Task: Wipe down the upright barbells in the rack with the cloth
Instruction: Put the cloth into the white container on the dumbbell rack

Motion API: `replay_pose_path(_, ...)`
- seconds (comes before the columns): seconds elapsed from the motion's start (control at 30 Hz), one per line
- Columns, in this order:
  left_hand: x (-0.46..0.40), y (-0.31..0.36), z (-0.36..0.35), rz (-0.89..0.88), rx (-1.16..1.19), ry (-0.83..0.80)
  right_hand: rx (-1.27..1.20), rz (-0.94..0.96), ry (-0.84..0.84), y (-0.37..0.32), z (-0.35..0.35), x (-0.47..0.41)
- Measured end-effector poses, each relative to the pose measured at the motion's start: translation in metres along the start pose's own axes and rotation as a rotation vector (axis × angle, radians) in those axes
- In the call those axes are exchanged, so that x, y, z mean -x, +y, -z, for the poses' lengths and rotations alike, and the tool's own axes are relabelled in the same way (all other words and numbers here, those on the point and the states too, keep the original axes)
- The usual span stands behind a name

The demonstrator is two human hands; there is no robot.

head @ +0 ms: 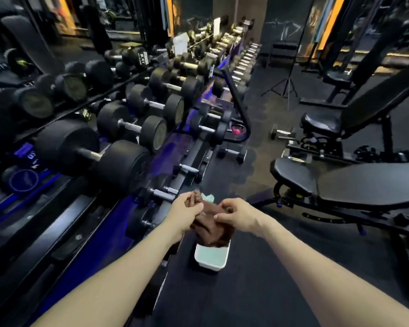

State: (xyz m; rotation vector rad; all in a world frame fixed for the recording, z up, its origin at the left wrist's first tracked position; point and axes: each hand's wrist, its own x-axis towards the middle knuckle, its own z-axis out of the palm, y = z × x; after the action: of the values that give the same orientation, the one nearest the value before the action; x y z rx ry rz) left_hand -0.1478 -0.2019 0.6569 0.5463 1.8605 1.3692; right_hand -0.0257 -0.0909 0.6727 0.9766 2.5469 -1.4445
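A brown cloth (210,226) is bunched between both my hands, above a white tub (211,257) that stands on the dark floor and holds pale green liquid. My left hand (187,212) grips the cloth's left side with curled fingers. My right hand (237,217) pinches its right side. The cloth's lower end hangs into the tub. A rack (240,114) with a bent black frame stands further ahead, with short fixed-weight bars in it.
A long dumbbell rack (132,128) with several black dumbbells runs along my left, lit blue underneath. Two black benches (354,182) stand on the right. A tripod (287,88) and a small loose dumbbell (281,132) are on the floor ahead.
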Motion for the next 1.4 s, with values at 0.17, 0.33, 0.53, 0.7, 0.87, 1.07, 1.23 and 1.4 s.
replay_pose_path(0.17,-0.074,0.010,0.003,0.033,-0.468,0.067,0.239,0.097,-0.076,0.011,0.046,-0.087)
replay_pose_path(0.33,-0.164,0.018,-0.004,-0.163,-0.790,-0.213,0.354,0.204,-0.178,0.025,0.081,-0.176)
replay_pose_path(0.53,-0.243,0.016,-0.013,-0.003,-0.674,-0.218,0.289,0.274,-0.333,0.037,0.131,-0.271)
replay_pose_path(0.7,-0.266,0.005,-0.008,0.156,-0.405,0.007,0.248,0.294,-0.452,0.042,0.126,-0.344)
replay_pose_path(0.87,-0.260,-0.027,-0.020,0.328,-0.178,0.385,0.232,0.298,-0.575,0.052,0.098,-0.404)
replay_pose_path(1.07,-0.245,-0.097,-0.076,0.523,0.136,0.823,0.017,0.121,-0.820,0.090,0.058,-0.419)
replay_pose_path(1.23,-0.220,-0.168,-0.112,0.633,0.263,1.022,0.067,-0.034,-0.919,0.150,0.001,-0.414)
replay_pose_path(1.4,-0.205,-0.268,-0.147,0.696,0.585,1.205,0.066,-0.172,-0.893,0.224,-0.078,-0.403)
